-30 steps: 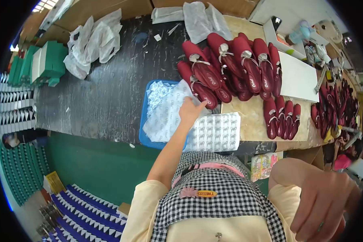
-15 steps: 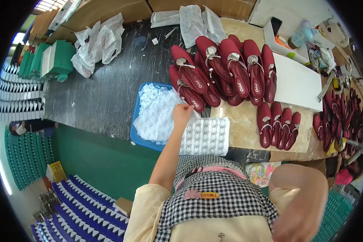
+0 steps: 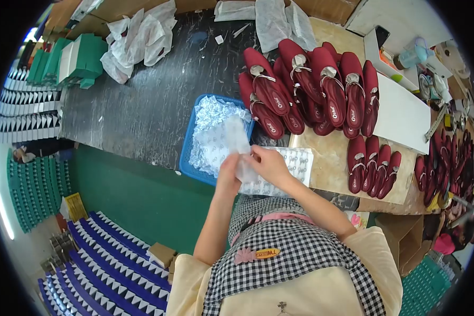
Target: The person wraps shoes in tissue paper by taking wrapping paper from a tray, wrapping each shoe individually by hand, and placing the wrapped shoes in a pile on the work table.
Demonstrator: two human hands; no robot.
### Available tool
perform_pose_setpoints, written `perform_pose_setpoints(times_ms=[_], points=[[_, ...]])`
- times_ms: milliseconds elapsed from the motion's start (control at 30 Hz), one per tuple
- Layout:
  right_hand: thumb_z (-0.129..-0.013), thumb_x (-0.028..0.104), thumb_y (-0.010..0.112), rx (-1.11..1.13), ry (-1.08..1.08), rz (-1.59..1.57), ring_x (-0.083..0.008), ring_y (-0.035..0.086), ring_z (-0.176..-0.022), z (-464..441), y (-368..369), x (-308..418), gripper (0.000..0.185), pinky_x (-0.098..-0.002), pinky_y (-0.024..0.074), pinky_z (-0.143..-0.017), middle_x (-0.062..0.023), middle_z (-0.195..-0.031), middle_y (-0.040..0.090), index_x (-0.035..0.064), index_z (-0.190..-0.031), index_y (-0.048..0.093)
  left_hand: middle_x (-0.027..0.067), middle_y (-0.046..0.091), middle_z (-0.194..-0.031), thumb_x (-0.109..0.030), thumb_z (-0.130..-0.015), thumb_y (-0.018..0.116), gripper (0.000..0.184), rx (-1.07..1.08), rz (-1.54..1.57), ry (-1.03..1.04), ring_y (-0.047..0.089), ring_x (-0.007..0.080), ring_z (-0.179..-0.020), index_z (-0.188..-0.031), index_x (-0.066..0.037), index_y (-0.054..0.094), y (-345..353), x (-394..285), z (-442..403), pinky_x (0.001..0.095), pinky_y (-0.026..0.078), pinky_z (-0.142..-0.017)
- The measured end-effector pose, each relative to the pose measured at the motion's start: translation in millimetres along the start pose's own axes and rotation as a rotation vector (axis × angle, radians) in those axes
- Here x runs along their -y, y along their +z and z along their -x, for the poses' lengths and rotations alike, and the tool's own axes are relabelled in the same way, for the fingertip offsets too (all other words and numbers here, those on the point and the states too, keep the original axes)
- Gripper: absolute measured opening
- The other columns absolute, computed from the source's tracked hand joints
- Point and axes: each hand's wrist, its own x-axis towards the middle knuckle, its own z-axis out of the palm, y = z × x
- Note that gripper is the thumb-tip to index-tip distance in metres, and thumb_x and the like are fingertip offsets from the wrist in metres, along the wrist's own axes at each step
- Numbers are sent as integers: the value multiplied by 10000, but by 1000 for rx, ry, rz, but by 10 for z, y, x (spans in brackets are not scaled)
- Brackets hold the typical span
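Observation:
A thin sheet of printed tissue paper [image 3: 236,138] is held up between both hands, partly folded together. My left hand [image 3: 228,174] is closed on its lower left side. My right hand [image 3: 269,163] pinches its right side, the fingers of the two hands close together. Behind the sheet, a blue plastic basket [image 3: 185,157] holds crumpled printed paper [image 3: 216,108]. Below my right hand lies a flat stack of printed paper sheets [image 3: 300,164]. Dark red slip-on shoes [image 3: 332,89] are piled just beyond, several with paper stuffed in the toes.
More red shoes [image 3: 371,166] stand in a row on the right, others are heaped at the far right. A white box lid [image 3: 403,113] lies beside the pile. White bags [image 3: 142,42] and green boxes [image 3: 81,58] sit at the back left. Racks [image 3: 100,263] stand at lower left.
My right hand has come up from the lower right to the paper. My left hand has drawn the sheet toward me from the basket's edge. The view has shifted slightly.

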Motion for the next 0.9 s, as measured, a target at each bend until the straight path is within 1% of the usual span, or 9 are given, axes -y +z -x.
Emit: perform_pose_setpoints(times_ms=[100,200,267,300,333,433,533,667,900], points=[[-880,220,641,-79,-50,41,-174,602,-689,-212,125,38,256,-276,475,-628,-55,-777,659,48,-1069,660,106,635,-1045,-201,-951,510,280,-110,541,98,601,157,-916,-1133,3,573,-146,-556,-16,265,495,-761],[-854,195,657,1,-153,44,-193,607,-713,-325,196,216,265,-291,482,-650,-65,-812,668,51,-1076,663,84,653,-897,-129,-899,559,160,-307,375,289,570,146,-738,-958,-4,639,186,-1064,363,255,471,-663],[-827,169,673,111,-254,34,-212,613,-736,-324,285,287,281,-307,490,-671,-75,-847,677,53,-1083,666,24,607,-686,-55,-829,617,62,-168,-855,987,469,135,-573,-830,-17,666,165,-1112,586,249,409,-551],[-804,140,677,-189,-462,72,-247,615,-865,-464,263,133,344,-348,496,-767,-96,-988,671,76,-1141,657,4,559,-618,-24,-802,634,77,-182,-926,999,421,127,-536,-849,-25,695,249,-1122,525,251,378,-519],[-797,146,672,-406,-402,223,-285,593,-990,-669,98,51,402,-381,479,-870,-123,-1144,632,53,-1186,630,-15,511,-550,6,-776,650,124,-195,-998,1014,372,119,-498,-867,-34,724,330,-1158,417,253,348,-487],[-840,158,636,-935,-273,663,-317,585,-1017,-1114,-524,-337,396,-368,476,-887,-132,-1215,610,11,-1207,604,-10,515,-572,19,-784,637,287,-220,-969,852,374,106,-504,-1040,-68,734,182,-1241,127,248,345,-490],[-878,156,604,-762,-351,589,-296,619,-898,-1280,-727,-677,341,-342,496,-799,-156,-1071,662,-20,-1170,622,-12,481,-567,42,-781,632,367,-206,-948,845,369,103,-508,-1102,-108,728,78,-1387,-102,250,342,-493],[-927,153,549,-371,-100,-64,-130,564,-691,-481,-1115,64,299,-236,462,-664,-80,-836,706,-96,-1074,625,10,527,-584,-78,-825,660,242,-242,-1173,928,445,152,-501,-1049,-122,742,-55,-1627,-363,275,375,-497],[-870,71,603,-103,-76,-18,-96,492,-584,524,-450,800,290,-224,420,-547,-46,-800,699,-29,-1136,660,38,609,-692,-261,-857,653,201,-163,-1555,980,515,212,-507,-1003,-150,735,-46,-1463,-146,308,389,-457]])
